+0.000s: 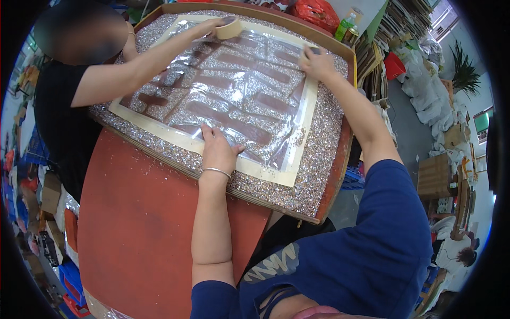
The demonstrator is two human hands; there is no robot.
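Observation:
A large clear plastic sheet [212,82] with brown elongated shapes and a pale yellow border lies over a bed of small glittering stones [324,127]. My left hand [217,151], a bangle at its wrist, rests open on the sheet's near edge with fingers outstretched. At the far right corner, my right hand [320,65] is closed around a small pale yellow object [304,56] with a dark part; its kind is unclear. A co-worker's hand [213,25] holds a cream roll of tape [228,28] at the sheet's far edge.
The stones fill a shallow wooden tray [344,139] on a red table [138,223]. A person in black [61,117] stands at the left. Beyond the tray are a red plastic bag [317,15], a green bottle [344,26] and a red bucket [393,66].

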